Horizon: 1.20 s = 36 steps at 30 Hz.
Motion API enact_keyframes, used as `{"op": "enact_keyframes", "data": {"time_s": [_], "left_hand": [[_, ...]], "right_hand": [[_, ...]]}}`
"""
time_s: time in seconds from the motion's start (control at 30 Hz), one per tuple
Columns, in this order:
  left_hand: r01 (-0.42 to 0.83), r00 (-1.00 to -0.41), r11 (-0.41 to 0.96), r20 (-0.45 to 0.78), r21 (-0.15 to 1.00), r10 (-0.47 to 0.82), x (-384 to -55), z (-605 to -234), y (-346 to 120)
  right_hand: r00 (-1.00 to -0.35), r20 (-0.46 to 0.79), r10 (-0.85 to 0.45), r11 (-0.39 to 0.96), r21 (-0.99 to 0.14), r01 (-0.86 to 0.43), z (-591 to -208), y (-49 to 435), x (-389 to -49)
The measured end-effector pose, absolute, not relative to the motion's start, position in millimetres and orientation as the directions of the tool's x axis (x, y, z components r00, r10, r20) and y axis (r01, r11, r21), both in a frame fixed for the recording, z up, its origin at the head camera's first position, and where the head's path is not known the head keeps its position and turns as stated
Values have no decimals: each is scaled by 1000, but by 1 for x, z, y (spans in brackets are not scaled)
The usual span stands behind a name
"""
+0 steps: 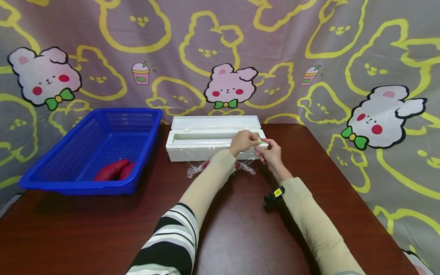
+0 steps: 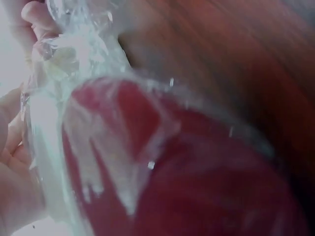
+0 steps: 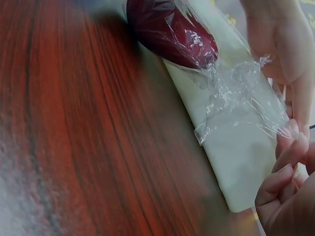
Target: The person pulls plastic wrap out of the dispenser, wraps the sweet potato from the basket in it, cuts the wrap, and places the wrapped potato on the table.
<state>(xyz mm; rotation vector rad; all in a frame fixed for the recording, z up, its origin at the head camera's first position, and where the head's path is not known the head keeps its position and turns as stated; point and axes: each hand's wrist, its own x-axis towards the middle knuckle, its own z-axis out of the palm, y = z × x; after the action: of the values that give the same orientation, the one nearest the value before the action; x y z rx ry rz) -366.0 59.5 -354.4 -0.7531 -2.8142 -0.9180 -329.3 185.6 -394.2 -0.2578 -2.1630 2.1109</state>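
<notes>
A white cling film dispenser (image 1: 192, 152) stands on the table with its lid raised, the film roll (image 1: 206, 141) showing inside. Clear cling film (image 3: 236, 93) comes over its front and wraps a red-skinned sweet potato (image 3: 172, 34), which lies against the box front; in the left wrist view the wrapped sweet potato (image 2: 197, 172) is close and blurred. At the box's right end my left hand (image 1: 243, 142) pinches a small green tab (image 1: 260, 141). Facing it, my right hand (image 1: 271, 153) pinches the film's edge beside that tab. Their fingertips nearly meet, partly hiding the grip.
To the left stands a blue plastic basket (image 1: 146, 152) with red sweet potatoes (image 1: 111, 170) in its near corner. The brown wooden table (image 1: 240, 229) runs back to a patterned cloth (image 1: 285, 49). A black strap device (image 1: 274, 196) sits on my right wrist.
</notes>
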Motion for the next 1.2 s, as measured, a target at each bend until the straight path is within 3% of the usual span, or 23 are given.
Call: {"op": "enact_keyframes", "data": {"time_s": [0.27,0.9,1.2], "left_hand": [[485,-867,648,228,587,443,-366,-353,46],[503,-862,682,247,531,443,-356,-356,-26],[458,-884,754,332,471,330,-353,-350,-89]], "right_hand": [[-984,-39,174,10,-999,42,-394,183,-331],[-989,-87,118,49,-994,93,-398,187,-333],[-992,-52,116,53,-997,58,-393,198,-333]]}}
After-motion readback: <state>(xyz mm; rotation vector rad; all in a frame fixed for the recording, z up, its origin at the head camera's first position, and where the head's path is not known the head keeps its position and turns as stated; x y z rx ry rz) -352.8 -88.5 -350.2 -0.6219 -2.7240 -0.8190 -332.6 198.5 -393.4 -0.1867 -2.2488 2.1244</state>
